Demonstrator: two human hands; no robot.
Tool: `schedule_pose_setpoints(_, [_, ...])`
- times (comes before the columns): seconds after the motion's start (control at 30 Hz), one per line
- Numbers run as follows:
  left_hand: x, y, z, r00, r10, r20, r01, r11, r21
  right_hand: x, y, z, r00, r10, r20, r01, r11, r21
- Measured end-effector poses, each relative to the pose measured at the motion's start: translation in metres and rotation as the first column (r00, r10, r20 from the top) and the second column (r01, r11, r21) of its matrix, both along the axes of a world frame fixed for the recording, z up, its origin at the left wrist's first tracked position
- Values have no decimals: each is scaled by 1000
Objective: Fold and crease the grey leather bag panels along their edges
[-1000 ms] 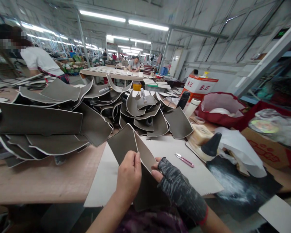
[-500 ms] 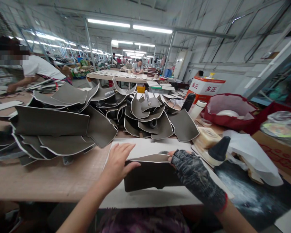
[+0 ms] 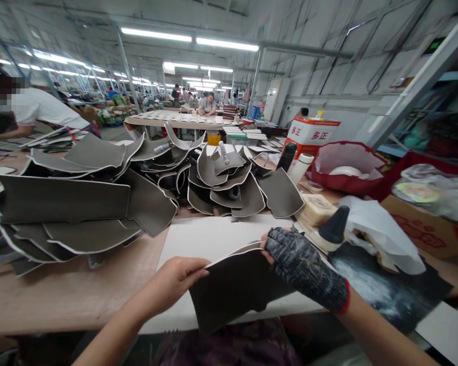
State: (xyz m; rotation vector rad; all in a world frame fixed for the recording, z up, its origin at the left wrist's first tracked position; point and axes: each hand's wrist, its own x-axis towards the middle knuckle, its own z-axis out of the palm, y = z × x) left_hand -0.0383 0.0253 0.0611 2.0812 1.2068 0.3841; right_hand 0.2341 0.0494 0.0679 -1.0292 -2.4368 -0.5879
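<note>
Between my hands is a dark grey-brown leather panel [image 3: 236, 284] with a pale edge, tilted and slightly bowed. My left hand [image 3: 181, 279] is bare and pinches the panel's upper left corner between thumb and fingers. On its upper right edge, my right hand [image 3: 290, 254] grips it, wearing a grey fingerless knit glove with a red cuff; some of those fingertips are hidden behind the panel. Beneath lies a white board [image 3: 198, 239] on the table's near edge. Straight ahead, a heap of similar curved panels [image 3: 229, 178] rests on the table, with a larger pile [image 3: 64, 198] at left.
A yellowish block [image 3: 318, 207] and a black cone-shaped piece [image 3: 334, 229] stand at right. Behind them are a white bottle [image 3: 301, 168], an orange-and-white can [image 3: 309, 133] and a red bag [image 3: 347, 170]. A co-worker in a white shirt [image 3: 46, 108] leans over at far left.
My left hand has closed from an open thumb-and-finger spread onto the panel's corner. The panel's left end has tipped down towards me. The camera view has turned slightly right.
</note>
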Motion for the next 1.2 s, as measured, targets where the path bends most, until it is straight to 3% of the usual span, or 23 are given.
schedule_pose_setpoints(0.2, [30,3,19,979,-28,-200,40,998,57,-13,-9,4,998,56,5,-57,998,36])
schedule_pose_setpoints(0.33, [43,6,21,978,-48,-203,66,994,85,-18,-13,7,997,79,-8,-79,995,-66])
schedule_pose_setpoints(0.53, [38,4,20,983,-49,-179,64,995,80,-14,-16,21,998,29,-59,-48,937,-346])
schedule_pose_setpoints(0.7, [35,5,23,976,-60,-208,78,994,81,-7,-13,22,999,-22,-32,9,941,-338])
schedule_pose_setpoints(1.07, [33,1,28,956,-91,-279,135,981,142,-16,-19,25,969,-228,97,248,873,-421])
schedule_pose_setpoints(1.2, [42,-2,31,947,-124,-297,175,973,148,-25,-25,18,986,-151,70,166,886,-433])
